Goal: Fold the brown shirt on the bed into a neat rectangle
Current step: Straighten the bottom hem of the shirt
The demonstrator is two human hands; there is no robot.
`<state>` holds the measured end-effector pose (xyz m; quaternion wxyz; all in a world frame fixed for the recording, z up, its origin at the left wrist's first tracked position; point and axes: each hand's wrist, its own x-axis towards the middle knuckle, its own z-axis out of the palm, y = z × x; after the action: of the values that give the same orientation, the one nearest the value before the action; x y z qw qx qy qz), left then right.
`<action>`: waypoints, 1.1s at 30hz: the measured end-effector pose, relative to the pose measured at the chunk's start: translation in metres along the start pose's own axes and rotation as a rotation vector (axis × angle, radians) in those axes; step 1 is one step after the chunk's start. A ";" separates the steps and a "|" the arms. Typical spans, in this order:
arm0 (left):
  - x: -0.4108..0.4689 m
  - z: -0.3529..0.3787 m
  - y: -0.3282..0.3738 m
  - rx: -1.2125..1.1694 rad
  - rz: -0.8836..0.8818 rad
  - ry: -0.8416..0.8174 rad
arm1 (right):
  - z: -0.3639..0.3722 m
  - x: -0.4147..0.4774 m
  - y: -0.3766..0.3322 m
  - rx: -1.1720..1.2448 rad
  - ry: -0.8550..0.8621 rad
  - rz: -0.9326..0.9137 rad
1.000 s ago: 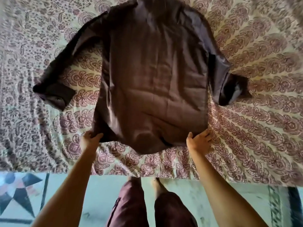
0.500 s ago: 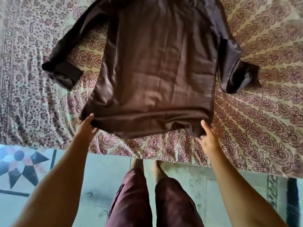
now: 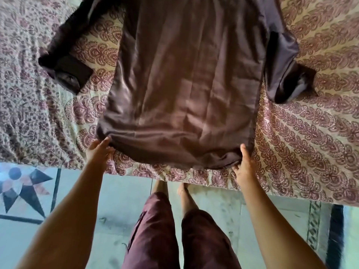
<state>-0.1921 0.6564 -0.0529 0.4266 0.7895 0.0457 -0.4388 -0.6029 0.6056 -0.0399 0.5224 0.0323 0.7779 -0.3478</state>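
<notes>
The brown shirt [image 3: 184, 84] lies spread out on the bed, back side up, its hem towards me and its collar past the top of the frame. Both sleeves stick out sideways, the left cuff [image 3: 66, 72] and the right cuff [image 3: 291, 82] folded back. My left hand [image 3: 99, 152] rests at the hem's left corner with its fingers on the cloth. My right hand [image 3: 243, 164] is at the hem's right corner, thumb up on the fabric and fingers tucked under the edge.
A patterned cream and maroon bedsheet [image 3: 310, 133] covers the bed, whose near edge [image 3: 194, 179] runs just below the hem. Below are the tiled floor [image 3: 97, 200], my legs [image 3: 174, 230] in maroon shorts and a dark bed leg [image 3: 335, 230] at the right.
The shirt's hem has been drawn towards the bed's near edge and lies flatter. Both hands stayed at the hem corners; the right hand now has its fingers under the edge.
</notes>
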 end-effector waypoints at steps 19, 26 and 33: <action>-0.035 0.021 -0.028 1.217 1.162 -0.205 | 0.001 -0.030 0.060 -0.966 0.189 -1.157; -0.032 0.024 -0.038 1.539 1.359 -0.574 | 0.040 -0.024 0.066 -1.626 -0.593 -1.521; -0.025 0.041 -0.001 1.408 1.020 -0.683 | 0.049 -0.022 0.039 -1.413 -0.815 -1.272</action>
<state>-0.2344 0.6357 -0.0456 -0.0186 0.6190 -0.7110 -0.3333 -0.5386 0.6139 -0.0512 0.3655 -0.8191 0.4420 -0.0083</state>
